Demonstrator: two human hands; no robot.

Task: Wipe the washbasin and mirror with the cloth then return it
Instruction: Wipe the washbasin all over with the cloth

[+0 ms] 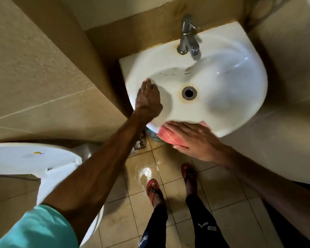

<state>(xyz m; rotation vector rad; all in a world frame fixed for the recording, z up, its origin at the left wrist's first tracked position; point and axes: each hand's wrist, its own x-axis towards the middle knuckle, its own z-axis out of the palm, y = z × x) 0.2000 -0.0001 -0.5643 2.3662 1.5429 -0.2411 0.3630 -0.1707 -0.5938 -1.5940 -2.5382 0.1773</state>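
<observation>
Teal-sleeved L hand [148, 99] flat on washbasin [231, 90] rim, R hand [191, 140] flat, pressing cloth [168, 135] on front edge.

The washbasin [240, 104] sits against the back wall, set between a wall on its left and another on its right. The faucet [188, 36] stands on its rear ledge, and the drain [189, 93] lies in the middle of the bowl, in front of the faucet. Of the hands, the left hand [148, 99] rests on the basin's left rim. The right hand [191, 140] lies flat on the cloth [166, 135], which is against the front rim. The toilet [34, 160] stands to the left, nearer the person than the basin. On the floor [231, 203], below the basin's front edge, lies a puddle [144, 173], just left of the person's two feet [153, 190].
</observation>
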